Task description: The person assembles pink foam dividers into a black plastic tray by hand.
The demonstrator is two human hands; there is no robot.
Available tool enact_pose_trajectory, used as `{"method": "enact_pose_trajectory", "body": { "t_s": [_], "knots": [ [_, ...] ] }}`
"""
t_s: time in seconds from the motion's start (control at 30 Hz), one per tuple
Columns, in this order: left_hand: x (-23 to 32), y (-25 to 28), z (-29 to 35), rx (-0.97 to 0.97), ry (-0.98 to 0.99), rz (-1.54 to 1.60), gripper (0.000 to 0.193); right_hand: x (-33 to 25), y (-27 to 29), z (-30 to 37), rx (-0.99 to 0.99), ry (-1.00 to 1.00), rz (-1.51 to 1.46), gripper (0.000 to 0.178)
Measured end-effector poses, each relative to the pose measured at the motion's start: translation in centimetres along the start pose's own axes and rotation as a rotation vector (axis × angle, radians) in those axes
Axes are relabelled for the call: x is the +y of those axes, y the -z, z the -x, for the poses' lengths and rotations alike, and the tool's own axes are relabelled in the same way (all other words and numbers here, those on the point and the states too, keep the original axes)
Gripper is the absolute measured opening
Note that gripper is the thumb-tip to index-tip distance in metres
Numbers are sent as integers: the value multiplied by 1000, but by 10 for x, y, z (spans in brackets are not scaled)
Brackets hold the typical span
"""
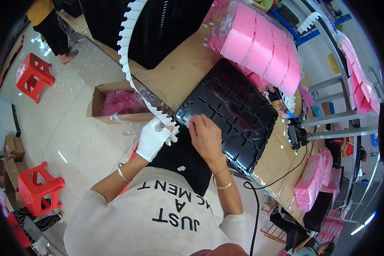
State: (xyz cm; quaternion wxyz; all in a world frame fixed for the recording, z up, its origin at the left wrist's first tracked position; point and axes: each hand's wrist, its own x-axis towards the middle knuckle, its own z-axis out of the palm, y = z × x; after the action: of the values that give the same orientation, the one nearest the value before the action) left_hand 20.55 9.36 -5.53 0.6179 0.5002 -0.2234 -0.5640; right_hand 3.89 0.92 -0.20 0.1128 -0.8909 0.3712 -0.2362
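Left grip [153, 138] holds white strip [125, 62] near black tray [232, 112] edge

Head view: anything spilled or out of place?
Yes: white scraps lie loose on the brown tabletop beside the black tray, and another on the person's dark clothing; they look like stray offcuts, not placed parts.

Only lettering I can make out is big black capitals [177, 219], upside down on the near cream shirt [111, 222]. Print on the colourful packet [279, 105] to the right's too tiny, sorry.
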Motion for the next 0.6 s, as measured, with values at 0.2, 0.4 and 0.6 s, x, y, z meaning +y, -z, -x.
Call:
{"method": "enact_pose_trajectory", "body": {
  "t_s": [0.2,0.4,0.6],
  "knots": [
    [-1,-13,15,-122,21,-44,20,-20,26,65,76,-205,-328,7],
    [1,-34,31,-256,3,-224,16,-24,46,81,63,-356,-561,11],
    [4,-56,46,-337,57,-213,17,-11,54,93,120,-316,-518,11]
  ]
}}
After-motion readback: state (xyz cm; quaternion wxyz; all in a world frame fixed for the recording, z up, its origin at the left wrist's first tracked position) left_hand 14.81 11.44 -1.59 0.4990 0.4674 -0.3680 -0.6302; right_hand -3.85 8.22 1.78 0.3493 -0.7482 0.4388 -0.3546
